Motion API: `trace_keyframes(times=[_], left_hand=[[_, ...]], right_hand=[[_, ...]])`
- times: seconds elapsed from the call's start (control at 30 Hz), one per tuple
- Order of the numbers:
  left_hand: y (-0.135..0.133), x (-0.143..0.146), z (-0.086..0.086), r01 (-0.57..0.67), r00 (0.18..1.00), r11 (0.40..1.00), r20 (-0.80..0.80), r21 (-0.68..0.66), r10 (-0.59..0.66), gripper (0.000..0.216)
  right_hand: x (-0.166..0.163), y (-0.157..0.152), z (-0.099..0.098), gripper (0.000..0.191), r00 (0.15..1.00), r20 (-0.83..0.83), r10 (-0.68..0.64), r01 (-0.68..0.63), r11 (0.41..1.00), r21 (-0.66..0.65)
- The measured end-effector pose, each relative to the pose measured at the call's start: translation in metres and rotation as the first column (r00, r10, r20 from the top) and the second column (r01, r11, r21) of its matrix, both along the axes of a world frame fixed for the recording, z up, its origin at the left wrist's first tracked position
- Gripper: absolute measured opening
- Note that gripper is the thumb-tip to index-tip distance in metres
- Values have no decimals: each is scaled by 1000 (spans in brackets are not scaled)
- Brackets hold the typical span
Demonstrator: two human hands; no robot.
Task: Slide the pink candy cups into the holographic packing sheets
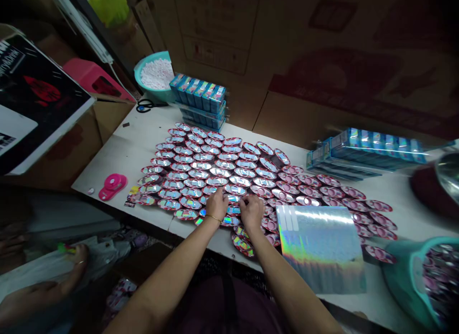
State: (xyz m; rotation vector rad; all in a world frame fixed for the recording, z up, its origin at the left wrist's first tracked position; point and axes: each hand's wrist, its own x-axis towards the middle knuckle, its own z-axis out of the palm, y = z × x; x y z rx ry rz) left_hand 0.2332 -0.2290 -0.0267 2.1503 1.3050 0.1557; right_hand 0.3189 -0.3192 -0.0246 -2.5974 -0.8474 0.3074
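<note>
Both of my hands are over rows of oval, pink-and-red-rimmed pieces (193,183) with shiny silver tops. My left hand (216,207) has its fingers curled together at the left end of one oval piece (234,199). At that piece's right end, my right hand (252,211) is closed in a pinch. Whatever the fingertips hold is too small or hidden to name. Just right of my right hand lies a rainbow-shiny holographic sheet (319,243), partly covering other ovals. Farther right, oval pieces (332,192) show pink round centres instead of silver tops.
A turquoise bowl of white bits (157,74), black scissors (145,105) and blue boxed packs (199,95) stand at the back left. More blue packs (376,150) sit back right. A pink puncher-like tool (113,185) lies left; a teal tub (405,272) is front right. Another person's hand (71,272) shows lower left.
</note>
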Motion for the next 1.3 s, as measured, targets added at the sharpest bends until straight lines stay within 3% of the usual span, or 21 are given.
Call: trace_keyframes(times=[0.27, 0.47, 0.57, 0.67, 0.73, 0.8, 0.9, 1.0, 1.13, 1.3], left_hand=[[-6, 2, 4, -9, 1000, 997, 5, 72, 9, 25], [9, 0, 4, -39, 999, 999, -28, 29, 40, 24], [16, -3, 7, -72, 994, 997, -90, -15, 70, 27], [1, 5, 13, -11, 1000, 994, 4, 111, 11, 32], [-23, 23, 17, 158, 982, 971, 71, 178, -173, 34], [-51, 51, 20, 361, 921, 912, 79, 193, -381, 35], [-88, 100, 21, 526, 844, 832, 13, 178, -536, 34], [-108, 135, 14, 537, 843, 827, -81, 164, -532, 23], [-120, 147, 3, 491, 871, 848, -110, 199, -478, 17], [-132, 145, 1, 443, 896, 874, -91, 198, -434, 17]], right_hand=[[26, 11, 8, 16, 994, -105, 33, -59, 967, -249], [31, 29, 19, 27, 977, -79, 200, -215, 916, -340], [36, 26, 23, 20, 966, -95, 241, -259, 911, -321], [57, -13, 24, 13, 946, -70, 316, -320, 946, -50], [82, -57, 24, 17, 948, 26, 316, -316, 932, 176], [112, -102, 23, 21, 957, 164, 240, -280, 915, 291], [153, -144, 15, 23, 911, 298, 285, -357, 906, 226], [176, -154, 0, 25, 822, 326, 467, -502, 865, 27], [182, -159, -15, 32, 712, 348, 610, -607, 784, -133], [183, -179, -22, 31, 635, 386, 669, -689, 717, -108]])
